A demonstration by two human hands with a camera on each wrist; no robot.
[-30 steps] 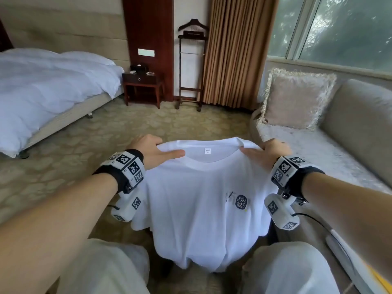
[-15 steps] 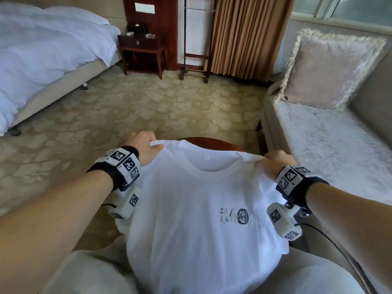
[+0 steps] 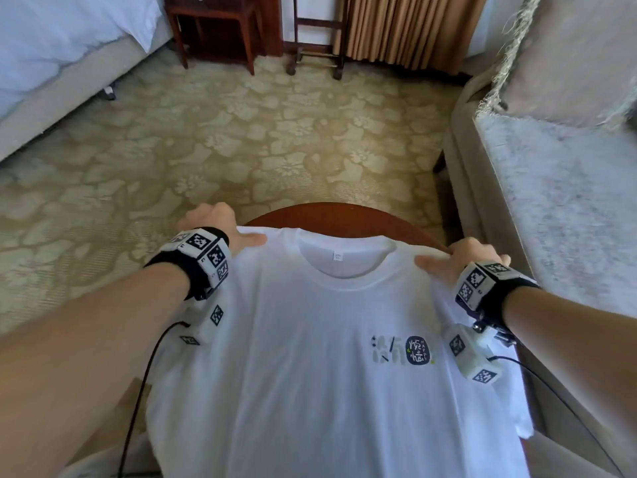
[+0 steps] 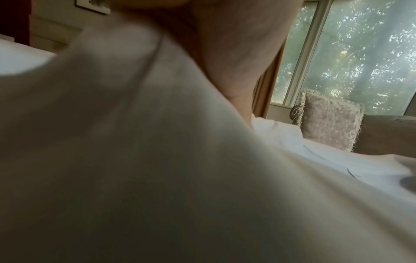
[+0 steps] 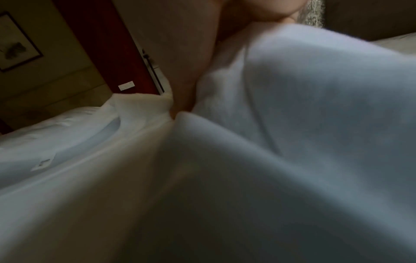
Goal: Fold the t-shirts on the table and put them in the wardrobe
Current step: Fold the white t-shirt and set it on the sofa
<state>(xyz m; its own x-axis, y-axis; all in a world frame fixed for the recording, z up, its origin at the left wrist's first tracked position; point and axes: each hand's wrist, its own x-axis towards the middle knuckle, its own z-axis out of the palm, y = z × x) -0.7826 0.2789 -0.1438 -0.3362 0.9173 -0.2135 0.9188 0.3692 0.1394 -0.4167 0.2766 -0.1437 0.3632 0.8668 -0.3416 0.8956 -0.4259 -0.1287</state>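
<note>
We've got the white t-shirt [image 3: 310, 357] spread front-up over the round wood table [image 3: 344, 215] — collar at the far edge. Our left hand [image 3: 213, 224] pinches the L shoulder, right hand [image 3: 462, 257] the R shoulder, thumbs on top, fingers curled under the fabric.
</note>
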